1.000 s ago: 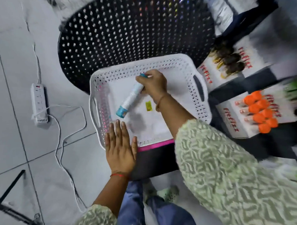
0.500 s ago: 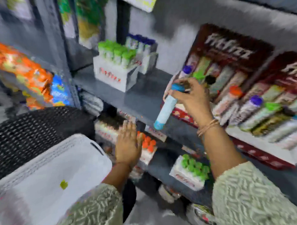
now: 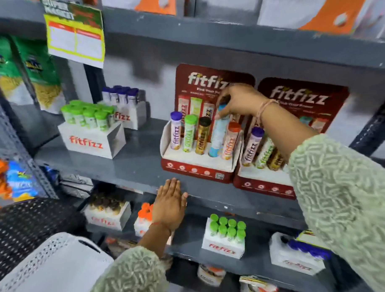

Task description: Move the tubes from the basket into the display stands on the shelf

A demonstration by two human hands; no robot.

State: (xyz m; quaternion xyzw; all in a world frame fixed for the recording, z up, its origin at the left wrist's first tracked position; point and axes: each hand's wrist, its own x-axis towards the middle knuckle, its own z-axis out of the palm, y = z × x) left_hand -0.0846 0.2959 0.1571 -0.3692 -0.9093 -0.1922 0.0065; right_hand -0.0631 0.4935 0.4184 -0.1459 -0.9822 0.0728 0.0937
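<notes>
My right hand (image 3: pixel 237 101) grips the cap end of a light blue tube (image 3: pixel 217 136). The tube stands upright in the left red fitfizz display stand (image 3: pixel 194 169), between a gold tube with a black cap (image 3: pixel 201 135) and an orange-capped tube (image 3: pixel 230 140). A purple-capped tube (image 3: pixel 175 130) and a green-capped tube (image 3: pixel 189 133) fill the slots further left. My left hand (image 3: pixel 170 204) lies flat, fingers together, against the front edge of the grey shelf (image 3: pixel 122 168). The white perforated basket (image 3: pixel 49 268) sits at the lower left; I see no tubes in its visible part.
A second red display stand (image 3: pixel 267 187) with several tubes stands right of the first. White fitfizz boxes with green-capped tubes (image 3: pixel 88 132) and purple-capped tubes (image 3: pixel 124 104) sit further left. The lower shelf holds more boxes (image 3: pixel 224 238). A black perforated chair (image 3: pixel 26 226) is under the basket.
My right hand lifted the blue tube out of the basket up to the shelf and stood it in the left display stand. My left hand moved from the basket to the shelf edge.
</notes>
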